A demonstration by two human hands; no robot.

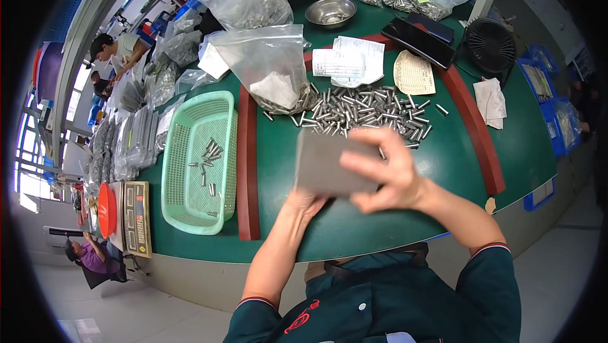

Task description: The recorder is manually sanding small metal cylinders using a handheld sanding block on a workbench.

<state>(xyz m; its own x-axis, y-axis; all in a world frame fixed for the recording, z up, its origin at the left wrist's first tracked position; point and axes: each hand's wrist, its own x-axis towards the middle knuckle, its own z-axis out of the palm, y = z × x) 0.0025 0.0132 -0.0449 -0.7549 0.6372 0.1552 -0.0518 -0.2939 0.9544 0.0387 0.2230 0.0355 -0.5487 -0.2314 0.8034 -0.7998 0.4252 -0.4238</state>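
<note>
1. Far left: orange-red disc [106, 209] beside a small tabletop scale [137, 217], near edge of the green table [354, 235]. One of each.
2. Next right: one green plastic basket [199, 162], roughly a dozen metal pins [210, 156] lying loose in it; exact count unclear.
3. One dark red wooden rail [247, 165] runs near-to-far just right of the basket; a second red rail [474, 134] bounds the work area on the right.
4. Left hand [304, 202] is under the near-left corner of a flat grey block [332, 162] and looks to be supporting it; fingers mostly hidden, so the exact grip can't be told.
5. Right hand [386, 172] grasps the block's right edge, thumb on top, fingers curled round. Block is raised off the table, centre, just near the pin pile.
6. Step, as judged: block lifted in both hands above the loose pin pile [364, 112]. Next move likely needs the block kept level and steady with both hands.
7. Far side: two bulky clear bags [266, 67] of pins left of centre, more bags far right; one steel bowl [330, 11]; three paper slips [348, 61]; two phones [423, 38]; one black fan [489, 45].
</note>
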